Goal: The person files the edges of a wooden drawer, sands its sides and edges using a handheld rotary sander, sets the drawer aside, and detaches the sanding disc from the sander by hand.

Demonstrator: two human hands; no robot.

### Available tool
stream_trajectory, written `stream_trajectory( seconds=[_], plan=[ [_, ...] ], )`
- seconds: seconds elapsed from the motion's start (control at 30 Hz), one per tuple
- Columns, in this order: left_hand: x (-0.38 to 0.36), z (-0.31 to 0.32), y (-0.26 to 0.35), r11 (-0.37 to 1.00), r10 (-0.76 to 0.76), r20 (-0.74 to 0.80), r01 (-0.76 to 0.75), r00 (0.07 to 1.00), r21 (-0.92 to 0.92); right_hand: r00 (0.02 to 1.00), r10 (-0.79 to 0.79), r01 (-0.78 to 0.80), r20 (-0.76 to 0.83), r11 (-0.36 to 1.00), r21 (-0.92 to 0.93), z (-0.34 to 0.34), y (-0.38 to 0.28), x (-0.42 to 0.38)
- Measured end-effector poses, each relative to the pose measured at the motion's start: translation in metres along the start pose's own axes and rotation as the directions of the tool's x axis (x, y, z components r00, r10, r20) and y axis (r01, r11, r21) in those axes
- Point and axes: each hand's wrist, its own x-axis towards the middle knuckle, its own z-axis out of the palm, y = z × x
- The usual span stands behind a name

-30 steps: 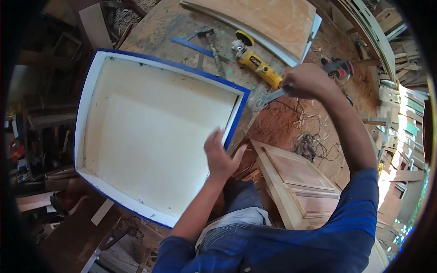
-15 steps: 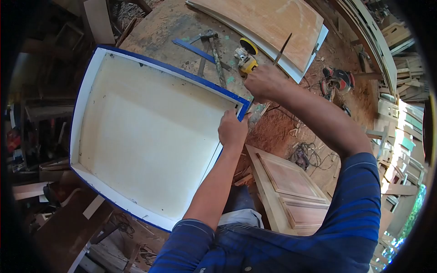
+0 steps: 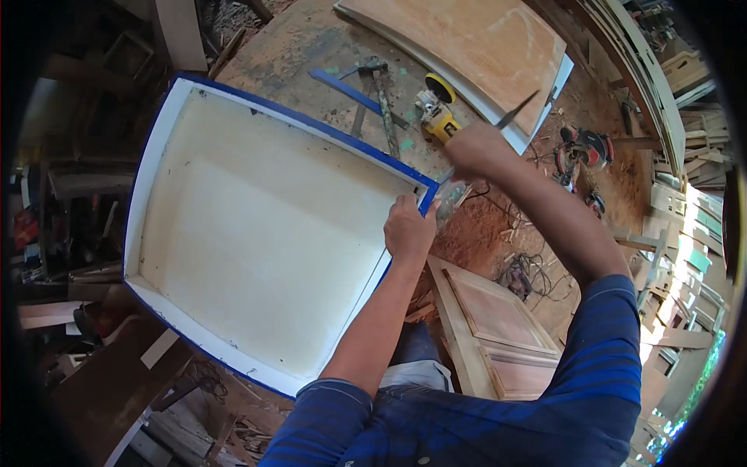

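A large shallow white panel box with blue edges (image 3: 264,226) slants across the bench. My left hand (image 3: 410,231) is closed around its side wall near the right corner, fingers inside the wall and thumb on the outer side. Just beyond that corner, my right hand (image 3: 478,152) is closed in a fist around a dark, narrow tool (image 3: 517,110) with a pointed end sticking out up and to the right. The middle of the tool is hidden in the fist. Close by the fist lies a yellow angle grinder (image 3: 440,122) with a round yellow disc.
A hammer (image 3: 386,113) and a blue-edged square (image 3: 338,86) lie on the worn bench (image 3: 284,50). Wooden panels (image 3: 459,47) are at the back. A red and black power saw (image 3: 585,148) stands to the right. A panelled wooden door (image 3: 490,323) leans below, near cables (image 3: 525,276).
My right hand has moved right and slightly down with the tool, whose pointed end now tilts further right. My left hand keeps its hold; the whole view has shifted slightly.
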Motion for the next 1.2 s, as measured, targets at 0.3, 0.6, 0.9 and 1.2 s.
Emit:
stream_trajectory(
  seconds=[0.3, 0.6, 0.9, 1.2],
  plan=[
    [-0.001, 0.003, 0.001, 1.000, 0.013, -0.044, -0.012, 0.999, 0.017, 0.904, 0.243, -0.090, -0.351, 0.912, 0.400, -0.018, 0.047, 0.051],
    [-0.002, 0.006, -0.004, 0.996, 0.089, -0.069, -0.089, 0.994, -0.007, 0.659, 0.311, 0.404, -0.685, 0.622, 0.671, 0.068, -0.075, 0.156],
    [-0.006, 0.002, 0.006, 0.996, 0.083, -0.088, -0.079, 0.993, 0.039, 0.777, 0.569, -0.240, -0.269, 0.663, 0.710, 0.156, 0.005, 0.075],
    [-0.020, -0.008, 0.009, 0.981, 0.160, -0.103, -0.170, 0.982, -0.091, 0.660, 0.751, -0.100, -0.001, 0.089, 0.991, 0.172, -0.044, -0.062]
  ],
)
